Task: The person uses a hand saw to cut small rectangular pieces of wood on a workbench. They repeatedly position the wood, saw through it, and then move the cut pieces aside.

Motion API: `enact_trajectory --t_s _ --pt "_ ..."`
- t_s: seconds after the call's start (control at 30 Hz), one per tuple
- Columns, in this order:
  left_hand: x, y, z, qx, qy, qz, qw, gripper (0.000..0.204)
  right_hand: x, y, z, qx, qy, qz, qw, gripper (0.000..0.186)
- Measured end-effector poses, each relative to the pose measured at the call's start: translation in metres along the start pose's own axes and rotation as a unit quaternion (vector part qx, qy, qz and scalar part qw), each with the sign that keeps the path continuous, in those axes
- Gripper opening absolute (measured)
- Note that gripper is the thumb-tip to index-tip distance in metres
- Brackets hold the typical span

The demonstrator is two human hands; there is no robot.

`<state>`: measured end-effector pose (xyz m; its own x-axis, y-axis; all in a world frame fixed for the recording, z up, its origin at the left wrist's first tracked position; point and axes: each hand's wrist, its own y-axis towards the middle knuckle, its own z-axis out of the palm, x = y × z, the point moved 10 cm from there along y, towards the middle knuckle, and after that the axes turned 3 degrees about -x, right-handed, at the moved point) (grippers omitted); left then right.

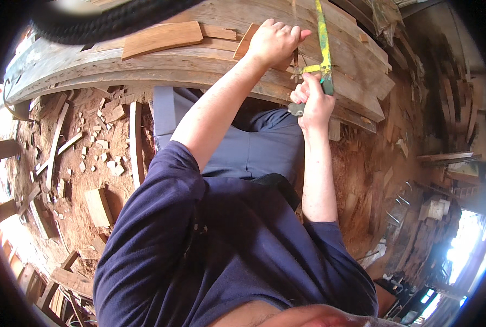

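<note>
My right hand point(315, 103) is closed around the dark green handle of a saw with a yellow and green frame point(324, 43). The saw points away from me, its thin blade running beside my left hand. A wing-nut-like fitting shows at the blade's near end. My left hand point(278, 43) is closed over a small reddish-brown wood piece point(245, 43), pressing it on the plank bench point(221, 68). Part of that piece is hidden under the palm, and whether the blade touches it I cannot tell.
A flat board point(162, 40) lies on the bench to the left. Wood offcuts point(104, 144) and a thicker block point(98, 207) litter the sawdust-covered floor. A long strip point(136, 144) stands beside my leg. Stacked timber lines the right side. A black braided cord point(107, 24) crosses the top left.
</note>
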<state>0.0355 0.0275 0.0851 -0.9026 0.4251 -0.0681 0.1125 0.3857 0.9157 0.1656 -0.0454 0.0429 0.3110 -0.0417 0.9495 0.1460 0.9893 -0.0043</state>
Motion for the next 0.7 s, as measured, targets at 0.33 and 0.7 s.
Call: enact_trajectory --t_s 0.33,0.7 --pt "-0.003 0.000 -0.009 -0.040 -0.007 0.015 0.999 0.036 -0.006 0.002 -0.002 -0.001 -0.065 0.016 0.998 0.019" --pt "0.014 0.000 0.019 0.022 -0.084 -0.057 0.995 0.042 -0.024 0.005 -0.002 0.015 -0.026 -0.014 0.999 0.015"
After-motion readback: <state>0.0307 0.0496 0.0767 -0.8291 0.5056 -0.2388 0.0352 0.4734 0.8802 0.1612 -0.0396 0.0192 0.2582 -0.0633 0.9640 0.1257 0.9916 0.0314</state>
